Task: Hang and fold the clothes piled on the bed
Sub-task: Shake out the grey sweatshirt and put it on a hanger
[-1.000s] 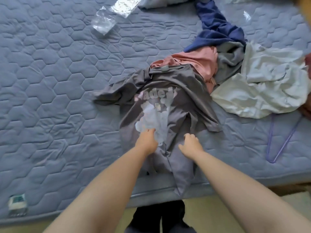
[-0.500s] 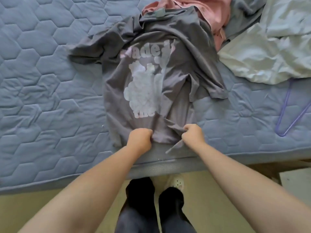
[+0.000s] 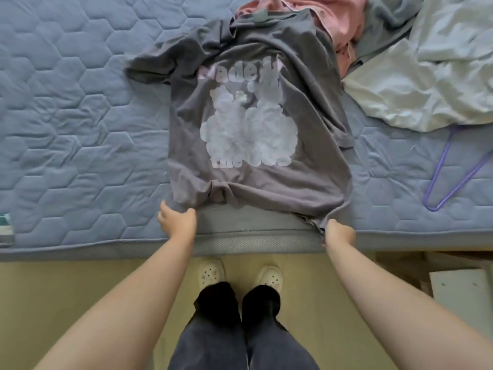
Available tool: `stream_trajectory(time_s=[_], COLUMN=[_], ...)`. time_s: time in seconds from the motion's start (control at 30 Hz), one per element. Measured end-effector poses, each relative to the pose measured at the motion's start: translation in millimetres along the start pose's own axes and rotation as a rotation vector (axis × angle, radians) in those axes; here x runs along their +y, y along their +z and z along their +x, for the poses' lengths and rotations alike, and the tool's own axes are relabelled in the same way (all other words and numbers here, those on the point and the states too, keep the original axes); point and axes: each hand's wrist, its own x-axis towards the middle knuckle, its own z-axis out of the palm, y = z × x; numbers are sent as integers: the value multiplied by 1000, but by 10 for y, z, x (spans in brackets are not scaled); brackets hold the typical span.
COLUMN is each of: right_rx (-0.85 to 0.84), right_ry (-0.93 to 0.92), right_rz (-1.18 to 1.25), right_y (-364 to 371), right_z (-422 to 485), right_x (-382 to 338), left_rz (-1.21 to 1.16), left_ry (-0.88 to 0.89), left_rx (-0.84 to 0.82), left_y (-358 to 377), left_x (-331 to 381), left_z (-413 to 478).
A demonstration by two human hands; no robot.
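- T-shirt (image 3: 256, 129), grey with a pale printed graphic, lies spread print-up on the bed (image 3: 80, 129), its hem at the near edge of the mattress and its collar pointing away from you.
- Your left hand (image 3: 177, 221) pinches the hem at its left corner, thumb and fingers closed on the cloth; the fabric bunches into folds just above it.
- Your right hand (image 3: 338, 233) grips the hem's right corner, fingers curled round the cloth, at the mattress edge.
- The hem is stretched between your two hands, which sit well apart.
- The shirt's left sleeve lies out flat on the quilt; the right sleeve is folded over the body.
- A pink garment (image 3: 338, 20) lies at the shirt's collar, partly under it.
- A darker grey garment (image 3: 384, 25) sits just beside the pink one.
- A white garment (image 3: 426, 86) lies crumpled to the right of the shirt, near its right sleeve.
- A purple hanger (image 3: 450, 180) rests on the quilt, its upper part tucked under the white garment.
- Your feet, in pale clogs (image 3: 212, 272), stand on the floor below the bed's edge.
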Motion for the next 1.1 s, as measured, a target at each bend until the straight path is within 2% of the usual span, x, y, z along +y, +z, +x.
stream_trajectory(time_s=[0.07,0.13,0.23,0.33,0.47,0.6,0.7,0.77,0.83,0.87,0.93,1.03,1.1], right_rx=[-229,-352,-442,-505,-617,-500,-463,-478,-480,-488,-513,-575,-614], right_ry=[223,284,278,289,283,309,343,316,330,345,321,294,295], right_rz=[390,585,674,697,797,761,911,945,796,721,662,704,728], right_y=[271,504,757,882,877,731,567,568,674,750,884,1017,1067], right_z=[-207,-384,-516,-533,-629,-812,-889,-910,-925,-925,-955,-980,-980], right_x=[37,24,-27,-113,-293,-434,-371,-226,-40,46,138,104,47], left_rz=[-234,-318,-508,-782,-865,-1068,-1268,-1078,-711,-604,-503,-366,-384], left_ry=[-162,-173,-189,-322,-340,-443,-437,-408,-320,-287,-250,-167,-187], left_rx=[-135,-224,-373,-555,-512,-427,-368,-306,-217,-220,-290,-357,-437], left_y=[-10,-12,-6,7,-13,-320,-568,-593,-495,-448,-344,-285,-287], left_x=[-102,-147,-44,152,255,216,102,-21,-160,-199,-253,-242,-232], left_z=[91,172,260,229,143,107,160,166,200,200,236,295,343])
